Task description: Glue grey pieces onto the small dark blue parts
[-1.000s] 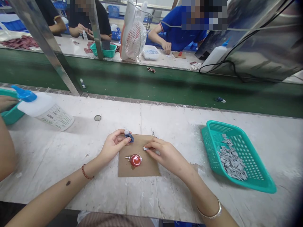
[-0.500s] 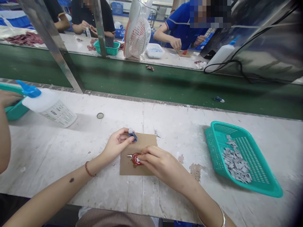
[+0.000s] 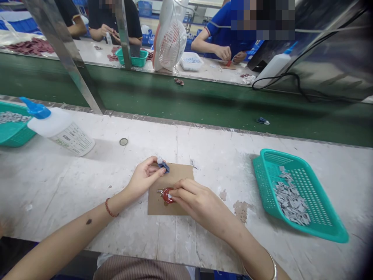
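A brown cardboard square point(image 3: 182, 173) lies on the white worktable. Above its upper left edge, my left hand point(image 3: 147, 175) is closed on a small blue piece point(image 3: 164, 166) with a pale grey top. Fingers of my right hand point(image 3: 194, 196) pinch a small light grey piece point(image 3: 169, 196) at a glossy red puddle point(image 3: 166, 200) on the cardboard. A thin metallic-looking bit point(image 3: 159, 191) shows at the puddle's left side.
At the right stands a green basket point(image 3: 320, 194) of grey pieces. A white bottle point(image 3: 67, 132) with blue nozzle and another green basket point(image 3: 17, 136) are at left. A bottle cap point(image 3: 123, 141) lies between. Beyond runs a green belt point(image 3: 204, 105); people work behind it.
The neighbour's hand and arm at the far left have left the basket there. Small items on the green belt have shifted left. My hands have hardly moved.
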A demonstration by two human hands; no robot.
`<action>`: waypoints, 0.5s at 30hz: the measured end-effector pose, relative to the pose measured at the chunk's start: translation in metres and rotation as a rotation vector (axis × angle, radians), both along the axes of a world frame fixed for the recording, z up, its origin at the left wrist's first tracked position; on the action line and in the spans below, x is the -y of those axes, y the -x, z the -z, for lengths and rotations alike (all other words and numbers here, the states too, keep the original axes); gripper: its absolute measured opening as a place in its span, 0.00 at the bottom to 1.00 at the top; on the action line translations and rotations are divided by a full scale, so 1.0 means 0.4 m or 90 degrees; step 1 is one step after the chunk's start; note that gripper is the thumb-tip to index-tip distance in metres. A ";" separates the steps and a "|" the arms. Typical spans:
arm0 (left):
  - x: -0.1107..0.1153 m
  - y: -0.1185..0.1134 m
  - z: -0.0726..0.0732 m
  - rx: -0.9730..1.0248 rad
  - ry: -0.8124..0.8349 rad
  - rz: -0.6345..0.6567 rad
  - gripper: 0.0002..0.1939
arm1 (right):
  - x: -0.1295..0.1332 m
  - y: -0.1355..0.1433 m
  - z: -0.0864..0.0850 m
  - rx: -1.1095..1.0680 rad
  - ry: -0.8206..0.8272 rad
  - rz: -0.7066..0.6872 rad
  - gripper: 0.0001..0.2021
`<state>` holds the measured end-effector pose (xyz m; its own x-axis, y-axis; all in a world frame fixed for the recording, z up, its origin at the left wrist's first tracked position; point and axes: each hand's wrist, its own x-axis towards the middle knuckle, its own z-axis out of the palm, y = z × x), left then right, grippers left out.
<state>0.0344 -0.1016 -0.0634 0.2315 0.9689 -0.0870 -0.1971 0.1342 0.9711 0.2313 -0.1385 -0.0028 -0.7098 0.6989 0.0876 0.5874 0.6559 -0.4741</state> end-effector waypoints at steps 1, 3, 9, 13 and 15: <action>0.001 0.000 -0.001 -0.004 -0.004 0.004 0.12 | -0.001 0.000 0.000 -0.002 0.006 0.000 0.08; 0.003 0.001 -0.004 -0.018 -0.011 0.015 0.11 | -0.003 -0.001 -0.002 -0.023 0.030 0.004 0.09; 0.012 -0.003 -0.017 -0.074 -0.036 0.029 0.08 | -0.036 -0.011 0.000 -0.251 0.150 0.173 0.06; 0.014 -0.005 -0.018 -0.098 -0.046 0.029 0.07 | -0.061 -0.009 0.019 -0.366 0.200 0.280 0.04; 0.014 -0.005 -0.017 -0.108 -0.058 0.035 0.07 | -0.068 -0.004 0.027 -0.387 0.214 0.290 0.05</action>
